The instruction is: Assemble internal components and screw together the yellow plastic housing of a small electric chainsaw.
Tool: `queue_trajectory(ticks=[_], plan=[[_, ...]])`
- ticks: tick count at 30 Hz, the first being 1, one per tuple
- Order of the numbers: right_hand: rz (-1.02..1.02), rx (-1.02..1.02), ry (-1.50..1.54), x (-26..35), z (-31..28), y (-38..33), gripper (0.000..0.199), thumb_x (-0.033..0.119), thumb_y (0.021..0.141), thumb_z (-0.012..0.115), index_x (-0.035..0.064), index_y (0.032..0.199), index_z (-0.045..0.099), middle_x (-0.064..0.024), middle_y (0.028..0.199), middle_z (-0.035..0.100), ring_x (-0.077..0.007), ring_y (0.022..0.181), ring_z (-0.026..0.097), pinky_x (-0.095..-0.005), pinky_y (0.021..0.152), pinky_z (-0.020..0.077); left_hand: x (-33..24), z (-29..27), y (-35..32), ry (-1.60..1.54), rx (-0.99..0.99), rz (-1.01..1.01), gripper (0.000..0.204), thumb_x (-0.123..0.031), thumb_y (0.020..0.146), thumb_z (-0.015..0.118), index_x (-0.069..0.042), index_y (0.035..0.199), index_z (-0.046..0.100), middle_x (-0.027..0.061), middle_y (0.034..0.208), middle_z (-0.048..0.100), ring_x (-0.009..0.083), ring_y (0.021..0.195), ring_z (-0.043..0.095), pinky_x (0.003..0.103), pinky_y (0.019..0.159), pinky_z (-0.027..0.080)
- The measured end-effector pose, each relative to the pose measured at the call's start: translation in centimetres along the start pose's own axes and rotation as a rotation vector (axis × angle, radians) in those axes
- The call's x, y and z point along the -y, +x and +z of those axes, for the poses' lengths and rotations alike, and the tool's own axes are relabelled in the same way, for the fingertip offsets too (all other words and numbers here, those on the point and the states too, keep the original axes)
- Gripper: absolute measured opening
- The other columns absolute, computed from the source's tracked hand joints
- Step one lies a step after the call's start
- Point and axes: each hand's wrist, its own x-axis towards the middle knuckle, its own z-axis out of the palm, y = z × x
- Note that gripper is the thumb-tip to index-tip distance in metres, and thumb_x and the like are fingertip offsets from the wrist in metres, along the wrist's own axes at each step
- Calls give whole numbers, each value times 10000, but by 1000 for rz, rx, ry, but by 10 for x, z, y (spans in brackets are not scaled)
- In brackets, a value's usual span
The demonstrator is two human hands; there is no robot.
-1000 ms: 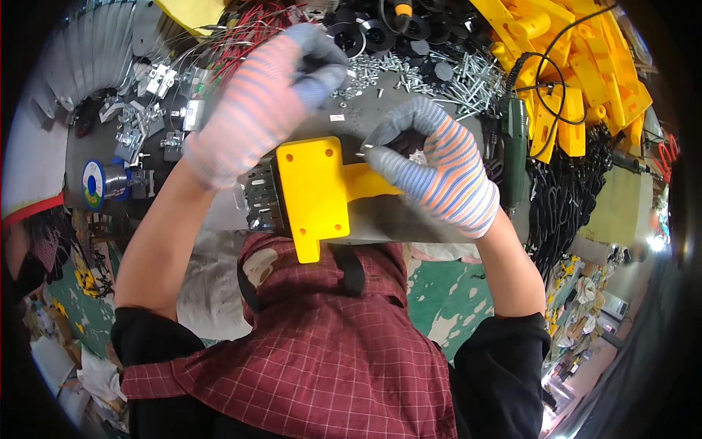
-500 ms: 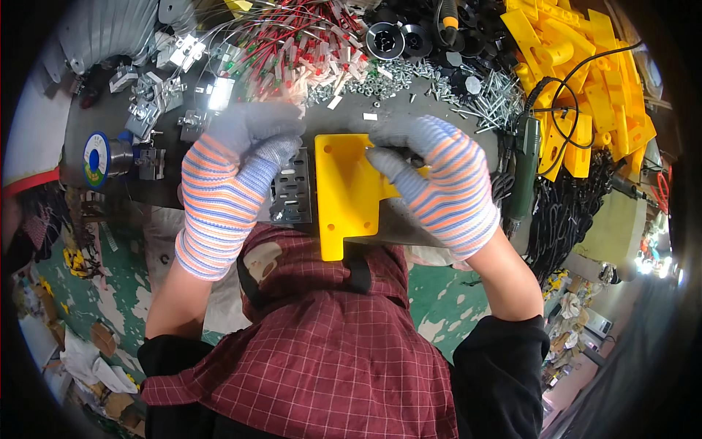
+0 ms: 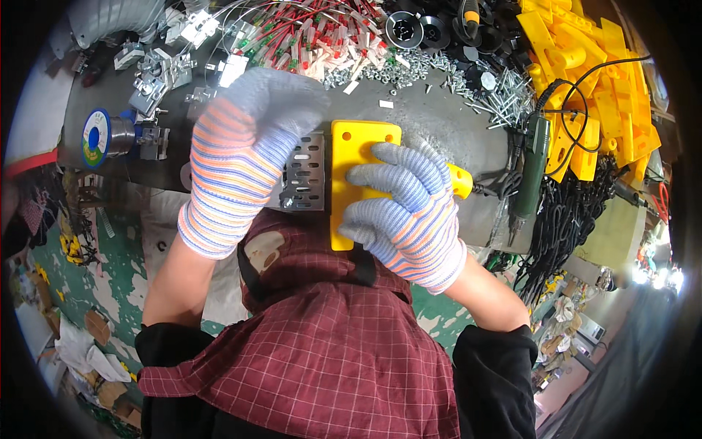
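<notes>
Both of your hands are gloved in striped knit and sit at the near edge of the grey workbench (image 3: 439,124), just above your red checked apron. Your right hand (image 3: 406,216) lies flat over the yellow plastic plate (image 3: 351,157), fingers spread and pressing down on its right half, so it is resting on the part rather than closed around it. The plate stands upright in the view, its lower end overhanging the bench edge toward you, and a yellow knob (image 3: 459,181) pokes out just past your fingertips on the right. Your left hand (image 3: 238,157) is curled over the perforated metal bracket (image 3: 303,175), which lies touching the plate's left edge; whether those fingers actually grip the bracket or only cover it you cannot tell from here, since the back of the glove hides them. Farther left on the bench sit a blue-labelled spool (image 3: 96,137) and some small metal clamps (image 3: 157,73). To the right, a green electric screwdriver (image 3: 532,164) hangs at the bench edge with its black cord looping upward. Beyond your hands, loose screws (image 3: 482,91) are scattered across the surface, with a heap of red and white wired parts (image 3: 322,36) behind them and a pile of yellow plastic pieces (image 3: 585,66) at the far right.
</notes>
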Motion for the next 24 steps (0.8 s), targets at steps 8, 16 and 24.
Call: queue_trajectory(ticks=[8,16,24], plan=[[32,-66,-2,4,10,-9,189,309,659,742,238,807,648,4,1115,637,-280,1157,558,-539,1048,366,10,9,7,250,234,245,147,6,868,662,-14,1014,663,84,986,702,175,902,661,305,834,525],[48,-134,-31,8,17,-12,265,311,665,751,210,887,647,-23,1141,634,-296,1145,561,-546,1036,371,21,6,7,579,199,815,215,-85,823,695,-45,1034,685,109,1023,704,318,958,669,420,902,511],[-29,-147,39,-4,7,-19,296,273,664,767,162,912,648,-65,1106,643,-307,1077,598,-508,952,462,14,8,4,252,318,355,383,-127,825,733,-13,1176,631,125,1143,687,306,1082,646,360,923,502]])
